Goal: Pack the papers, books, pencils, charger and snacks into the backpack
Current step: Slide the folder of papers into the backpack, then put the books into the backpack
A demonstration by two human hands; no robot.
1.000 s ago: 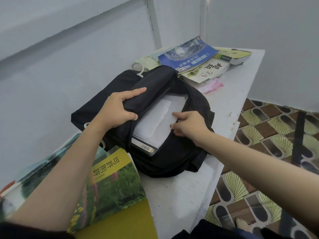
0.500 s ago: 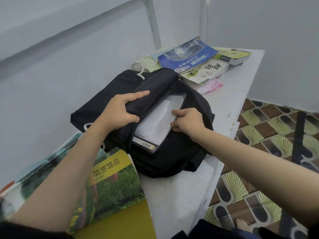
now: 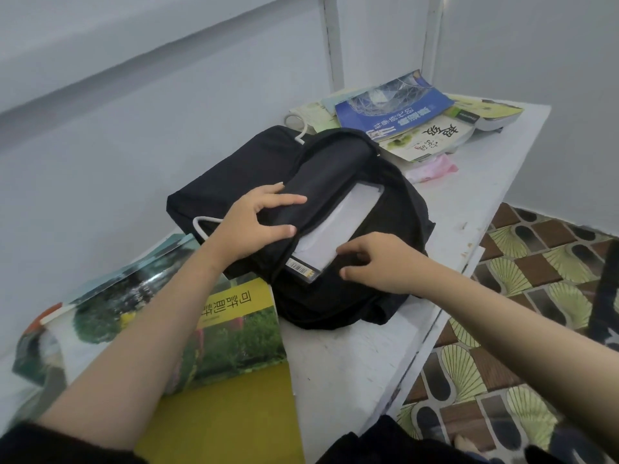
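A black backpack (image 3: 338, 296) lies flat on the white table (image 3: 351, 370), its main opening facing up. My left hand (image 3: 254, 226) grips the upper flap of the opening. A white book or paper pack (image 3: 338, 229) with a barcode at its near corner sits partly inside. My right hand (image 3: 378, 262) has curled fingers at the lower rim of the opening beside the book. A blue book (image 3: 392, 108) and other books (image 3: 432, 139) are stacked at the far end. A green and yellow book (image 3: 234, 333) lies under my left forearm.
A white cable (image 3: 201, 226) loops beside the bag on the left, and another white loop (image 3: 294, 125) shows behind it. A pink packet (image 3: 432, 170) lies by the far books. The wall runs along the left; patterned floor tiles (image 3: 522, 272) lie past the table's right edge.
The flap in my left hand has come down further over the white book, so less of it shows. My right hand has slid nearer along the opening's lower rim.
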